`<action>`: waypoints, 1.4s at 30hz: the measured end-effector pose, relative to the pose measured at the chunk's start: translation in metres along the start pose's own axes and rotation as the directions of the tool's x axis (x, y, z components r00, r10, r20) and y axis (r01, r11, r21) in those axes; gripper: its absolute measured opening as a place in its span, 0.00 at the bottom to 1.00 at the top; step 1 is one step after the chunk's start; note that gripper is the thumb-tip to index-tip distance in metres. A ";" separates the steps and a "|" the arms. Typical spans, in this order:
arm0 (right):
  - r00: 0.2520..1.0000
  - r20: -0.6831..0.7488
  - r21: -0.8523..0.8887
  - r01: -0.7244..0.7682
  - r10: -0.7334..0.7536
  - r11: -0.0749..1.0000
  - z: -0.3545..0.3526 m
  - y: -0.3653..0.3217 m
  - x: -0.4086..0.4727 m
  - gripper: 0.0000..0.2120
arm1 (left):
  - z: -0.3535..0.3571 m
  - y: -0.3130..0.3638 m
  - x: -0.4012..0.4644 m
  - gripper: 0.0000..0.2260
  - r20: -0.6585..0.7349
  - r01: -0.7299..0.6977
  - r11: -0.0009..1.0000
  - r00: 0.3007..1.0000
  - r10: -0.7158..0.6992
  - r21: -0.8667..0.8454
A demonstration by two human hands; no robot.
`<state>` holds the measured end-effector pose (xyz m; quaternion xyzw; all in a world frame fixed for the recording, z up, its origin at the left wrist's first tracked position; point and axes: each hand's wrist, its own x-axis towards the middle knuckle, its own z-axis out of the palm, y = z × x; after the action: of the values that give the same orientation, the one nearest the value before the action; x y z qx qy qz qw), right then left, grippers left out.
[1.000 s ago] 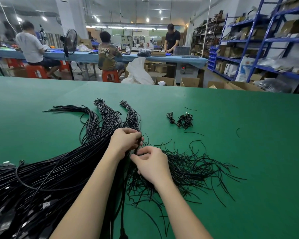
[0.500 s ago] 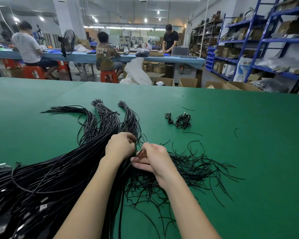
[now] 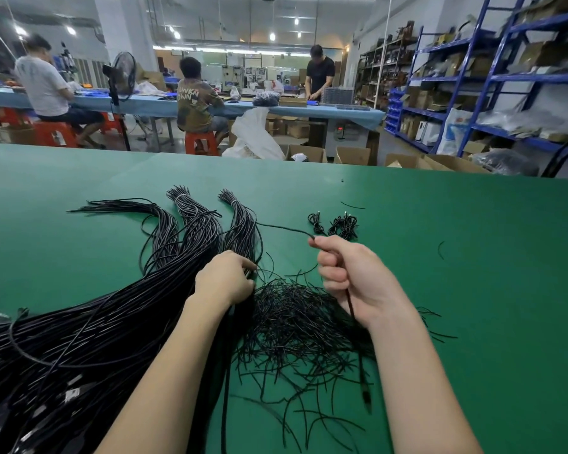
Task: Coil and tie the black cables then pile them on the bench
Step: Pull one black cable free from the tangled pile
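Two small coils (image 3: 341, 224) sit tied at the far middle of the green table (image 3: 473, 290), so only a sliver of the job looks done; the big mass of cables (image 3: 79, 339) sprawls across the left, some ends bunched in three bundles (image 3: 191, 221), and a heap of thin ties (image 3: 295, 326) lies between the arms. Right hand (image 3: 348, 276) is clenched round one cable (image 3: 282, 228), lifted clear and trailing back to the bundles; a second ago it was down against the left, picking in the pile. Left hand (image 3: 225, 278) stays curled into the cables, gripping strands there.
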<state>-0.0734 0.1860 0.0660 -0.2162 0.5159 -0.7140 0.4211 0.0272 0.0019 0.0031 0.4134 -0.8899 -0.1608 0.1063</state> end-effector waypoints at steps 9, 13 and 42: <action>0.978 0.173 -0.139 0.138 -0.113 0.981 -0.021 -0.031 -0.027 0.09 | 0.002 0.000 0.001 0.16 -0.005 0.014 1.000 1.000 -0.014 -0.016; 0.979 0.016 -0.231 0.202 -0.204 0.952 -0.039 -0.041 -0.035 0.07 | 0.002 0.002 0.001 0.15 -0.060 0.033 0.999 0.998 -0.035 -0.027; 0.724 -0.139 -0.460 0.557 -0.676 0.691 -0.020 -0.034 -0.015 0.06 | -0.022 0.102 -0.051 0.42 0.522 0.241 0.463 0.423 0.741 -0.853</action>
<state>-0.0925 0.2131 0.0918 -0.3469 0.5989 -0.7216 0.0191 -0.0047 0.0984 0.0585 -0.0091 -0.6645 -0.7327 -0.1469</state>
